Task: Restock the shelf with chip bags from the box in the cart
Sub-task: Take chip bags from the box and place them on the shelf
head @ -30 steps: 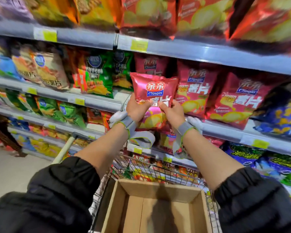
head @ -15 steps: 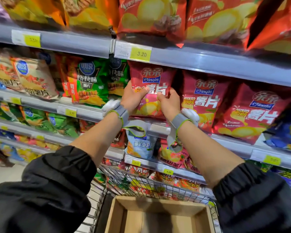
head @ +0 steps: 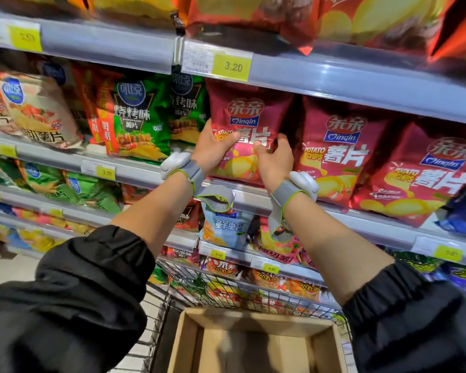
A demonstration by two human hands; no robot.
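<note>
At nine o'clock of the hands a green barbecue chip bag [head: 141, 122] stands upright on the second shelf [head: 135, 168]; just right of it the left hand [head: 213, 150] holds the left edge of the red Qinqin chip bag [head: 249, 122], thumb laid across its front and fingers hidden behind; the right hand [head: 276, 157] grips the same bag at its lower right, fingers curled round the edge; the bag stands upright, long axis running twelve to six, its base seemingly on the shelf lip, rising to twelve o'clock of both hands, which are about equally near. At three o'clock a matching red bag [head: 339, 152] stands just beside, and another red bag [head: 425, 181] beyond; the two neighbours flank the slot, so a push inward should go straight back. At twelve o'clock the upper shelf rail with a price tag [head: 232, 66] hangs close over the bag's top and could catch it. At six o'clock, well below, the cardboard box [head: 256, 345] sits in the wire cart [head: 226, 289]; no bags show inside.
</note>
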